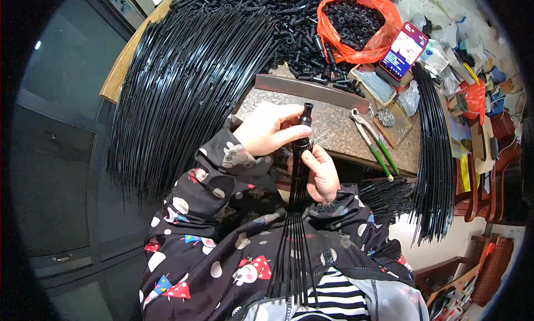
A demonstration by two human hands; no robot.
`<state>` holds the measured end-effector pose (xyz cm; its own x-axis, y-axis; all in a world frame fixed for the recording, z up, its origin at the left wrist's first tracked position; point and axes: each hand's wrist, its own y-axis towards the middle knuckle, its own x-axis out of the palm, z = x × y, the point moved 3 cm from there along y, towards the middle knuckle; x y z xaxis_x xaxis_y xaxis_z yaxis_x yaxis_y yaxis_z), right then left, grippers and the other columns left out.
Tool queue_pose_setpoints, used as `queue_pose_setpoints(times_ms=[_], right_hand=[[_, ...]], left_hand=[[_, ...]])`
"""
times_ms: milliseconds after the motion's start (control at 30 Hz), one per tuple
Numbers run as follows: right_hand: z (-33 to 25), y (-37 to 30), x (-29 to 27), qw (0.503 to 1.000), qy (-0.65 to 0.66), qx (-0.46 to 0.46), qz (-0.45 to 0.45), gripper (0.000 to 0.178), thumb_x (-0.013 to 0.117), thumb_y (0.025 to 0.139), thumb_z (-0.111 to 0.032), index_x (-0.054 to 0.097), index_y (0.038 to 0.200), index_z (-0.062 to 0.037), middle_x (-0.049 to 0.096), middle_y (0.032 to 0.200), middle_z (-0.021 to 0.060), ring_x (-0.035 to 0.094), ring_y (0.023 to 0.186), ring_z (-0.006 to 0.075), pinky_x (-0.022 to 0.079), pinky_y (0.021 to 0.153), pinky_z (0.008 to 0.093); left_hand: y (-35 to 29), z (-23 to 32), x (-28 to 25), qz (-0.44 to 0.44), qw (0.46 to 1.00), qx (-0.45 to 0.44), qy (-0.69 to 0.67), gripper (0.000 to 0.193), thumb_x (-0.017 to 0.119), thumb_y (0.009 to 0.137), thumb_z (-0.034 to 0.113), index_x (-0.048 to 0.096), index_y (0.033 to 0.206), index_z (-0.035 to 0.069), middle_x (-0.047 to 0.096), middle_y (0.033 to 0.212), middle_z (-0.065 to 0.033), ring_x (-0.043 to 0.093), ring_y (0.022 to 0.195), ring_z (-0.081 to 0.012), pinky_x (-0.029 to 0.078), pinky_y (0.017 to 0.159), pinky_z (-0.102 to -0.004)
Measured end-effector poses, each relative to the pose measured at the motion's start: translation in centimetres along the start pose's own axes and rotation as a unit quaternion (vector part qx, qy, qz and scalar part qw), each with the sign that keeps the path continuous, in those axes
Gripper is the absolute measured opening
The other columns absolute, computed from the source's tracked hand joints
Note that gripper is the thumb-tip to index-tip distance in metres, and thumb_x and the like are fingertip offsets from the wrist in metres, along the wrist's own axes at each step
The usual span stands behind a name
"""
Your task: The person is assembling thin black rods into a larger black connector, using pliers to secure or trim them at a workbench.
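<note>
Near the front edge of the stone-topped table, I hold a black ribbed plastic tube fitting [305,116] upright. My left hand [267,127] pinches it between thumb and fingers, below its flared top. Just under that, my right hand [322,175] closes round the upper end of a bundle of thin black rods [295,237]. The rods run from the fitting down towards my lap and fan out there. Where rods and fitting meet is partly covered by my fingers. A few thin pale pins or wires [321,139] stick out beside my right thumb.
A large sheaf of black rods [183,93] hangs over the table's left side. Loose black fittings [233,1] heap behind a metal bar [311,92]. At right are green-handled pincers [374,145], small metal pieces [385,118], a phone [404,50], an orange bag [361,55] and another rod sheaf [435,160].
</note>
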<state>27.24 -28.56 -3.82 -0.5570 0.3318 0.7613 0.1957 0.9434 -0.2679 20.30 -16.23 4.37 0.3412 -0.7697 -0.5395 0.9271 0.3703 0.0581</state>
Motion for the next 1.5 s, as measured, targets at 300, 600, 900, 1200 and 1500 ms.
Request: queue_pose_setpoints(times_ms=[300,600,900,1200,1500], right_hand=[[1.0,-0.2,0.0,0.997,-0.046,-0.058,-0.011,0.009,0.056,0.083,-0.01,0.051,0.084,-0.0029,0.058,0.076,0.0055,0.054,0.064,0.0107,0.044,0.06,0.0227],[0.7,-0.7,0.2,0.994,-0.076,-0.028,-0.074,0.013,0.057,0.083,-0.015,0.051,0.088,-0.0043,0.059,0.077,0.005,0.052,0.064,0.0105,0.043,0.059,0.0228],[0.2,-1.6,-0.4,0.989,-0.073,-0.073,-0.103,0.026,0.058,0.081,-0.021,0.05,0.099,-0.0036,0.059,0.085,0.0054,0.058,0.076,0.013,0.047,0.07,0.0271],[0.5,-2.1,-1.2,0.978,-0.114,-0.112,-0.132,0.031,0.053,0.084,-0.022,0.047,0.109,-0.0043,0.058,0.085,0.0095,0.057,0.075,0.0186,0.047,0.067,0.0301],[-0.3,-3.3,-0.7,0.966,-0.16,0.013,-0.202,0.047,0.067,0.054,-0.004,0.048,0.097,-0.0027,0.054,0.081,0.0065,0.053,0.07,0.0168,0.043,0.065,0.0296]], left_hand=[[-1.8,-1.7,-0.2,-0.005,0.996,0.041,-0.077,0.014,0.057,0.079,0.011,0.055,0.088,0.0,0.059,0.071,-0.0051,0.053,0.066,-0.0076,0.043,0.061,-0.0239],[-3.0,-0.4,0.2,0.019,0.957,0.0,-0.29,0.015,0.057,0.079,0.009,0.056,0.09,0.0,0.059,0.074,-0.0045,0.052,0.069,-0.0071,0.043,0.063,-0.024],[-4.9,-0.6,2.9,-0.013,0.908,0.023,-0.417,0.043,0.066,0.073,0.02,0.052,0.108,-0.001,0.056,0.093,-0.0069,0.051,0.088,-0.0136,0.041,0.076,-0.026],[-5.8,-0.1,4.1,0.101,0.946,0.116,-0.287,0.038,0.067,0.068,0.005,0.054,0.103,-0.001,0.055,0.098,-0.0093,0.055,0.085,-0.0185,0.044,0.074,-0.0291],[-3.4,0.9,4.9,-0.111,0.774,0.322,-0.534,0.015,0.068,0.063,-0.005,0.059,0.073,0.002,0.056,0.073,-0.0094,0.053,0.081,-0.0231,0.038,0.084,-0.0389]])
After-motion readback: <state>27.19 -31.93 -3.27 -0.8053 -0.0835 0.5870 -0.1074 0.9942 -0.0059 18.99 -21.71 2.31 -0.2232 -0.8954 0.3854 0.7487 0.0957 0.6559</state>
